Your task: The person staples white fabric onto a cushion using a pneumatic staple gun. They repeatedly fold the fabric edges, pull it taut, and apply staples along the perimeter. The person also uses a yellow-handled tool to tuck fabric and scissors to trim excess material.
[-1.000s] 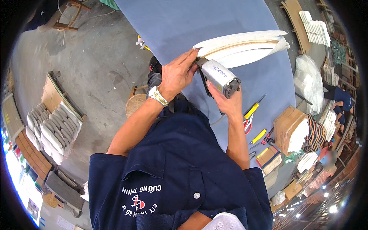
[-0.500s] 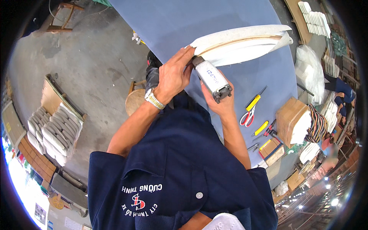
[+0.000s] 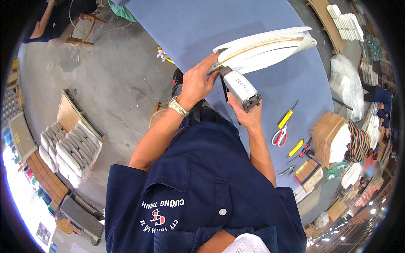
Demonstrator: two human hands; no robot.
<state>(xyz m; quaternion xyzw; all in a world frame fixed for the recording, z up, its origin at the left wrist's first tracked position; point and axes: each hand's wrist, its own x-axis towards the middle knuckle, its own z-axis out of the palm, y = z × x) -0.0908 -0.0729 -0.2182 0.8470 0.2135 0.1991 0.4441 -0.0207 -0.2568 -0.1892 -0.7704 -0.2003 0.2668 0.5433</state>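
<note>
Cushion (image 3: 261,59), left end in left hand (image 3: 197,84)

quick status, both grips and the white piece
Left grip holding white piece, left end. Right grip around silver tool, nose by that end. Scissors off to the right.

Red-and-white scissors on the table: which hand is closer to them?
Right. The right hand, around the silver tool, is up and left of the scissors in the picture; the left hand is farther up and left, at the left end of the white piece.

left hand (image 3: 197,86) stretched forward, right hand (image 3: 249,116) apparently curled.
</note>
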